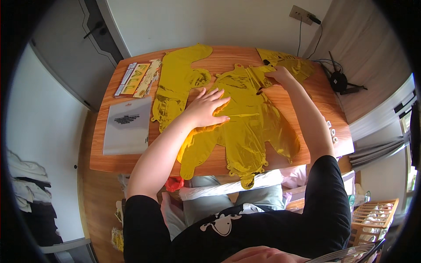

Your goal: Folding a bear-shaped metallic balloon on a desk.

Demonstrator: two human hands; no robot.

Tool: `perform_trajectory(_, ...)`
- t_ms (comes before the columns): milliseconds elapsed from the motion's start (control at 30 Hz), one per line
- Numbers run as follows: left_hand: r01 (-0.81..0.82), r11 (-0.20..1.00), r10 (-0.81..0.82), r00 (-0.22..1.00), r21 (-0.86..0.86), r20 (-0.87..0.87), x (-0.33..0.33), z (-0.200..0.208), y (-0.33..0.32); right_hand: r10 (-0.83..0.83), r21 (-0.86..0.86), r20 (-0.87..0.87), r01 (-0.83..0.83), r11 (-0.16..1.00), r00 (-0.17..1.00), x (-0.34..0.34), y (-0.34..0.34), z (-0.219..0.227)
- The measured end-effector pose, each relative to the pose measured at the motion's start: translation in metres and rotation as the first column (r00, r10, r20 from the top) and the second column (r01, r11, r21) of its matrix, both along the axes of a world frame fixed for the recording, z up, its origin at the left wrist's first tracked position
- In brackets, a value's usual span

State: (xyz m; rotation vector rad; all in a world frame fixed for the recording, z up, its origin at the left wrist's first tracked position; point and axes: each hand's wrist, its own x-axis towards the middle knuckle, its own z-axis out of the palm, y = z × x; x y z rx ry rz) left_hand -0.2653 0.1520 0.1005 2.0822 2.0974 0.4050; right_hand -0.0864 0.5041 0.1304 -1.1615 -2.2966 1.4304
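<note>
The middle foil (239, 114) is glossy yellow-gold with darker olive creases; the left foil (175, 74) and corner foil (289, 59) share that yellow-gold. The table (98, 151) is orange-brown with streaked wood grain. The bag (127, 133) is whitish with black print, the router (338, 81) black, the shirt (267, 228) black with a white print, the door (61, 48) grey with dark lines.

We hold our left hand (205, 109) palm down, fingers spread, while our right hand (279, 76) reaches farther forward, grip unclear; our left forearm (158, 147) and right forearm (308, 120) are bare.
</note>
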Motion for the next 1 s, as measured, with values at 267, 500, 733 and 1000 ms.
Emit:
perform_trajectory(267, 0.013, 1.000, -0.013, 1.000, 0.008, -0.001, 0.000, 0.001, 0.001, -0.065, 0.131, -0.008, 0.065, 0.989, 0.998, 0.002, -0.002, -0.002)
perform_trajectory(500, 0.022, 1.000, -0.022, 1.000, 0.008, 0.005, 0.002, 0.001, 0.006, -0.221, -0.154, -0.286, 0.183, 0.971, 0.932, 0.001, -0.010, 0.007)
perform_trajectory(733, 0.009, 1.000, -0.008, 1.000, 0.009, -0.025, -0.001, -0.001, 0.002, -0.184, -0.124, -0.411, 0.146, 0.982, 0.893, -0.026, -0.085, 0.028)
perform_trajectory(1000, 0.004, 1.000, -0.003, 1.000, 0.014, -0.024, -0.002, -0.001, -0.001, 0.118, -0.198, -0.400, -0.211, 0.957, 0.909, -0.064, -0.130, 0.014)
